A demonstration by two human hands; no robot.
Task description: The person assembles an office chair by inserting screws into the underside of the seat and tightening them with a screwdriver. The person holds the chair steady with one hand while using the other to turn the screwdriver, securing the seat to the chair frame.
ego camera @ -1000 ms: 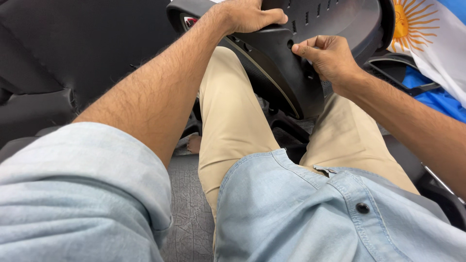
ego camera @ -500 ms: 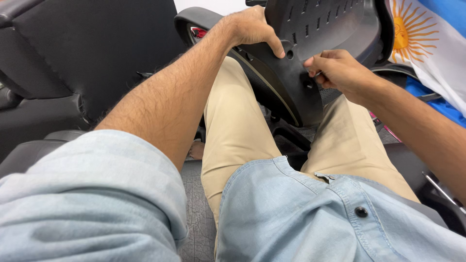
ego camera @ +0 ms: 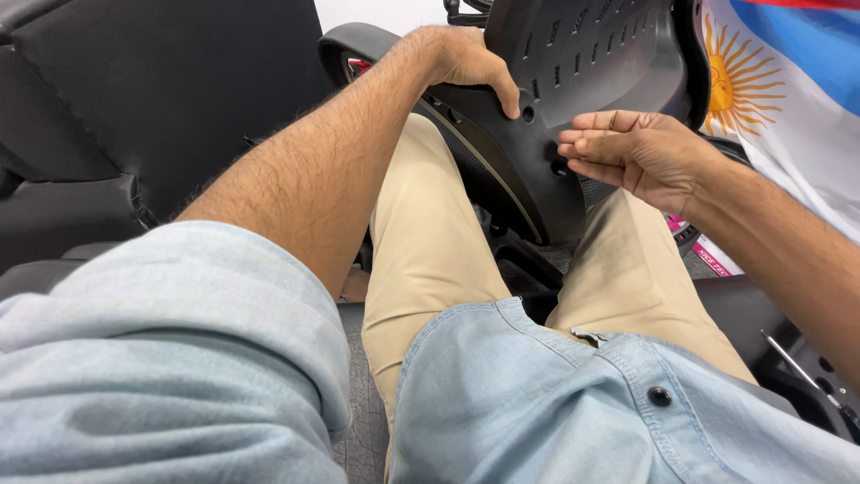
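Item in hand: a black plastic chair back [ego camera: 582, 99], a curved moulded shell with rows of small slots across its face and round screw holes along its lower edge; it stands upright between your knees, its lower rim resting against your tan trousers [ego camera: 421, 269]. Your left hand [ego camera: 466, 63] grips the near upper edge of the chair back, fingers [ego camera: 502, 90] curled over the rim and clamped on the plastic, the thumb hidden behind it. Your right hand [ego camera: 640, 152] sits just to the right of the chair back's lower holes, fingers drawn together and fingertips pinched toward the thumb; you cannot tell from this view whether anything small is held between them, and the tips lie close to the shell without clear contact. Below the chair back, dark mechanism parts [ego camera: 528, 269] show between your legs, details too dim to read. Left of the chair back: a black padded seat cushion [ego camera: 134, 99] leaning upright, with a second dark padded piece [ego camera: 63, 215] beneath it. Right of the chair back: a cloth flag [ego camera: 788, 99] in pale blue and white with a yellow sun. Nearest you, well below the chair back: your light blue shirt [ego camera: 555, 412], one dark button [ego camera: 660, 395] showing, sleeve rolled above the left elbow.
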